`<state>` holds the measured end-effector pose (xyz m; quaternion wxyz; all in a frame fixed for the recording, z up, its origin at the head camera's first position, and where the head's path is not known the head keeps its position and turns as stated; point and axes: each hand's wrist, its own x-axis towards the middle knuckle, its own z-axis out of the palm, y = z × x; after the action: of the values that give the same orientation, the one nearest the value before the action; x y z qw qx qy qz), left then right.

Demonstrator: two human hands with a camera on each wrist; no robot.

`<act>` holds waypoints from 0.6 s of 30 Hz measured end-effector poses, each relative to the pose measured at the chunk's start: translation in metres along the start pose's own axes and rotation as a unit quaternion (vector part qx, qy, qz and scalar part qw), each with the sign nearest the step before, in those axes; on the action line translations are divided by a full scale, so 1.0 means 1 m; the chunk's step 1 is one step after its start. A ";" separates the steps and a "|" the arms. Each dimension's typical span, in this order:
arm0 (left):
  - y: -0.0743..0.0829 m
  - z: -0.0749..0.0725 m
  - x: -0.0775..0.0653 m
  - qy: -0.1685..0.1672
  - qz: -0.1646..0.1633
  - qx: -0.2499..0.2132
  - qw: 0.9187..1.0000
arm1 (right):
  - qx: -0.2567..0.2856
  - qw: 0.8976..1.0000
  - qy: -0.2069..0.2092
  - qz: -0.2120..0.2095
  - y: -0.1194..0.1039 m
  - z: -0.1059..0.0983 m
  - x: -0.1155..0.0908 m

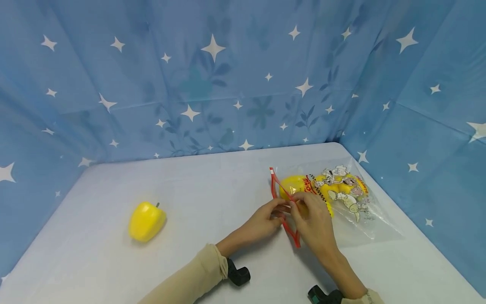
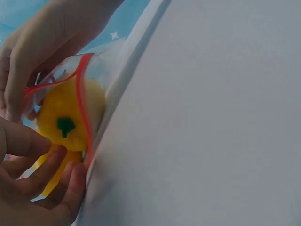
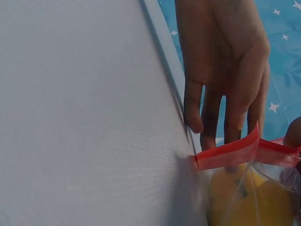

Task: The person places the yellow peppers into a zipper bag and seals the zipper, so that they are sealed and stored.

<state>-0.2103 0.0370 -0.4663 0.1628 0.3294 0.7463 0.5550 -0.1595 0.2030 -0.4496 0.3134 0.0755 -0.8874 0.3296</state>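
A clear zip bag (image 1: pixel 351 202) with a red zip edge and printed cartoon figures lies on the right of the table, its mouth parted toward the left. Inside are yellow toy bell peppers; one pepper (image 2: pixel 54 106) shows its green stem through the opening. My right hand (image 1: pixel 317 223) pinches the upper red edge. At the mouth, my left hand (image 1: pixel 262 221) has its fingers extended and apart, reaching just inside the opening near the pepper; the right wrist view shows these fingers behind the red strip (image 3: pixel 225 154). Another yellow bell pepper (image 1: pixel 147 221) lies on the left of the table.
A white table (image 1: pixel 212 181) carries everything. Blue curtains (image 1: pixel 212 84) with white stars hang behind it and along its right side. Black wrist devices (image 1: pixel 238 274) sit at both sleeve cuffs.
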 end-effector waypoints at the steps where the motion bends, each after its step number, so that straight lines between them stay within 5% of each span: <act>1: 0.000 -0.001 -0.002 0.007 -0.005 0.008 1.000 | 0.000 1.000 -0.002 0.001 0.000 0.000 -0.001; 9: 0.012 -0.024 -0.023 0.028 -0.008 0.090 0.995 | -0.004 1.000 -0.008 0.014 0.001 -0.001 -0.002; 18: 0.024 -0.058 -0.077 0.089 -0.028 0.144 0.985 | 0.011 0.999 -0.017 0.031 0.000 0.001 0.002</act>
<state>-0.1822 -0.0525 -0.4343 0.0621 0.2776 0.8386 0.4645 -0.1615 0.2030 -0.4489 0.2874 0.0573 -0.8907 0.3475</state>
